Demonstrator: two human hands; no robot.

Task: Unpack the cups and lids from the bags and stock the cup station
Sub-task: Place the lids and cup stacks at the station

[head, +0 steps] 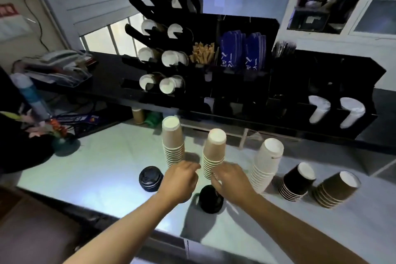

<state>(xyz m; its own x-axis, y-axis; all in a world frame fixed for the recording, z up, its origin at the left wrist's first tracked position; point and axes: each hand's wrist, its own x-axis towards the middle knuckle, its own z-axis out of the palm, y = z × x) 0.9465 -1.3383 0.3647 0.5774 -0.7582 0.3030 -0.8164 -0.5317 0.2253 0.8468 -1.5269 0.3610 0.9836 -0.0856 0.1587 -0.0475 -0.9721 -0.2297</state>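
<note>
Black plastic lid stack (pixel 211 199) nearest; right hand (pixel 232 180) grip unclear, left hand (pixel 180 180) loosely open. Steady middle brown paper cup stack (pixel 214 152) low before lifting.

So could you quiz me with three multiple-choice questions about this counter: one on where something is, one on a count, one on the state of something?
1. Where is the white cup stack?
A. Right of both tan stacks
B. Left of them
C. In the wall rack

2. How many upside-down cup stacks stand on the counter?
A. Three
B. Five
C. Eight

3. What is the left hand doing?
A. Carrying a tall stack
B. Hovering with nothing visibly held
C. Resting flat on the dark lid stack

Answers: 1 A, it stands right of the tan stacks. 2 B, two tan, one white, and two dark stacks. 3 B, its fingers curl over nothing visible, while the right hand reaches the base of the second tan stack.
</note>
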